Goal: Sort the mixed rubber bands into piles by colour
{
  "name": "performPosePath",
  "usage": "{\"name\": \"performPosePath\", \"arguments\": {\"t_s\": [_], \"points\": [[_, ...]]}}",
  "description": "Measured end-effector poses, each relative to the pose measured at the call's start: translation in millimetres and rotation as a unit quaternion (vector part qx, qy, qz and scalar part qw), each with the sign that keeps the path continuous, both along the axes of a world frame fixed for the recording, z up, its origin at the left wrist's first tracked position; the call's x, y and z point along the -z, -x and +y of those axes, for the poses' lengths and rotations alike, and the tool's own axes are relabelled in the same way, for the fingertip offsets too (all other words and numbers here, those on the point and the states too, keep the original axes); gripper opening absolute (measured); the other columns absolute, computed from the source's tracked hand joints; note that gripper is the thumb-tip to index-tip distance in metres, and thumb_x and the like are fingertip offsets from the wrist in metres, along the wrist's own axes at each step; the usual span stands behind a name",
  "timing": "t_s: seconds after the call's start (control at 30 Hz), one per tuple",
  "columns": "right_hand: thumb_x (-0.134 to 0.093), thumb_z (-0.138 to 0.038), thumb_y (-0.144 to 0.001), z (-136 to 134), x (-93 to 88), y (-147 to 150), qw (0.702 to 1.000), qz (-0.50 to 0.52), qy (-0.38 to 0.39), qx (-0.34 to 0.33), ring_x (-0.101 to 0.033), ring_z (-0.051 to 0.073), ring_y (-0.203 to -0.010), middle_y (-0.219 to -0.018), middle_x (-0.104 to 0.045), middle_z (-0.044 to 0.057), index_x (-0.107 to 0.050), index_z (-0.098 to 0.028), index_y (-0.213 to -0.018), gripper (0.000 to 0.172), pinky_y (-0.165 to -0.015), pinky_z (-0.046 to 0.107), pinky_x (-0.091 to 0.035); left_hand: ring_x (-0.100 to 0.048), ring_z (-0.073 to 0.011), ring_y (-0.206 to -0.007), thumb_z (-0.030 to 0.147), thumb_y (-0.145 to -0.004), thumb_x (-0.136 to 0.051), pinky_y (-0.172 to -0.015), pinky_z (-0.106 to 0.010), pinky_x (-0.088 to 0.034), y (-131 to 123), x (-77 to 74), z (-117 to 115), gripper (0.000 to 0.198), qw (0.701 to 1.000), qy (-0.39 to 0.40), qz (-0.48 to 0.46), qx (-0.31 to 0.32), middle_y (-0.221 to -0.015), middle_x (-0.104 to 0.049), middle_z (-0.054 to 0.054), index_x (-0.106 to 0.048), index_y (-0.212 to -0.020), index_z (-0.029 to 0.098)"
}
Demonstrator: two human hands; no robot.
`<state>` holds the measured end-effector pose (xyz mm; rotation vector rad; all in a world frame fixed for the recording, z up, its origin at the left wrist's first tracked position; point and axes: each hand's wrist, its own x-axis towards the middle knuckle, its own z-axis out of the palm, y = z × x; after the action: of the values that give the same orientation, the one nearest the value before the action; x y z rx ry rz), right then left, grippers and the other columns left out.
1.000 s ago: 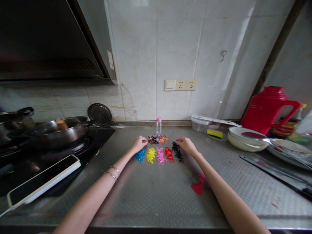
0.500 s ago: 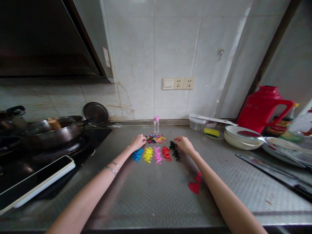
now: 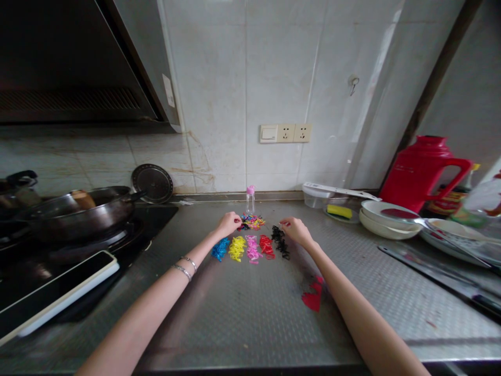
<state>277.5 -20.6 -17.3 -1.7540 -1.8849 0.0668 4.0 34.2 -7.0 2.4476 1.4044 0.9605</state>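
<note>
Left hand (image 3: 228,223) fingers seemingly pinch mixed bands (image 3: 252,221) (light, stretchy; nip one loop); right hand (image 3: 297,230) fingers curled, closure indiscernible.

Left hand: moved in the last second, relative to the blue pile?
Yes. The left hand has shifted right and slightly away from the person, off the blue pile toward the mixed-colour pile, whose left edge its fingertips now meet.

Both bare forearms stretched forward, converging slightly, elbows low, out of frame. Left hand (image 3: 229,223) palm down, fingers curled, tips bunched toward thumb, pointing right; grip too small to make out. Right hand (image 3: 295,230) palm down, knuckles raised, fingers bent, tips pointing left. Hands level, well apart.
</note>
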Motion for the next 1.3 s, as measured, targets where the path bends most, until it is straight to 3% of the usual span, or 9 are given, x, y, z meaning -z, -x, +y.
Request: {"name": "performPosePath", "arguments": {"t_s": [0.3,0.5,0.67,0.87,1.07,1.3], "points": [[-0.044,-0.024,-0.073,-3.9,-1.4,-0.9,1.0,0.007,-0.011,0.014,-0.057,0.016,-0.086,-0.093,-0.064,0.003,-0.065,-0.023,-0.091,0.028,-0.072,0.021,-0.04,-0.053,-0.0137,-0.063,0.024,-0.066,-0.053,-0.062,-0.023,-0.039,-86.1,-0.8,-23.6,0.018,0.994,-0.021,0.028,0.102,-0.071,-0.06,-0.005,-0.068,-0.068,0.017],[-0.043,-0.023,-0.073,-3.7,-1.0,-1.6,1.0,0.006,-0.016,0.01,-0.057,0.016,-0.086,-0.093,-0.065,0.003,-0.065,-0.023,-0.089,0.027,-0.073,0.021,-0.04,-0.054,-0.0148,-0.064,0.026,-0.064,-0.057,-0.062,-0.024,-0.04,-99.6,1.1,-29.0,0.017,0.992,-0.009,0.034,0.123,-0.074,-0.062,-0.006,-0.069,-0.073,0.017],[-0.043,-0.024,-0.073,-1.2,2.1,-3.7,1.0,0.005,-0.022,0.008,-0.058,0.016,-0.086,-0.093,-0.065,0.004,-0.065,-0.022,-0.09,0.028,-0.072,0.021,-0.04,-0.055,-0.0143,-0.064,0.026,-0.067,-0.054,-0.063,-0.024,-0.04,-81.5,0.4,-16.1,0.02,0.991,-0.001,0.003,0.135,-0.071,-0.064,-0.005,-0.069,-0.074,0.015],[-0.042,-0.024,-0.073,-0.3,4.4,-3.0,1.0,0.002,-0.022,0.004,-0.058,0.016,-0.085,-0.092,-0.065,0.003,-0.065,-0.023,-0.088,0.028,-0.07,0.021,-0.04,-0.056,-0.0151,-0.063,0.028,-0.068,-0.052,-0.062,-0.024,-0.04,-28.2,2.1,7.7,0.022,0.992,0.041,-0.101,0.059,-0.066,-0.065,-0.006,-0.068,-0.068,0.013],[-0.043,-0.024,-0.072,-1.2,4.0,-0.2,1.0,-0.002,-0.018,-0.003,-0.058,0.015,-0.083,-0.091,-0.065,0.004,-0.065,-0.022,-0.088,0.027,-0.07,0.02,-0.04,-0.058,-0.0166,-0.071,0.026,-0.063,-0.056,-0.065,-0.025,-0.042,27.3,20.9,17.6,0.018,0.964,0.095,-0.246,-0.042,-0.071,-0.066,-0.007,-0.067,-0.068,0.013],[-0.045,-0.021,-0.071,-3.2,-0.5,6.7,0.999,-0.012,-0.015,-0.03,-0.058,0.014,-0.083,-0.092,-0.064,0.005,-0.064,-0.019,-0.089,0.027,-0.073,0.019,-0.039,-0.056,-0.0135,-0.059,0.029,-0.063,-0.056,-0.055,-0.022,-0.04,40.8,31.2,9.8,0.022,0.94,0.119,-0.306,-0.089,-0.063,-0.064,-0.005,-0.067,-0.073,0.011]]}}
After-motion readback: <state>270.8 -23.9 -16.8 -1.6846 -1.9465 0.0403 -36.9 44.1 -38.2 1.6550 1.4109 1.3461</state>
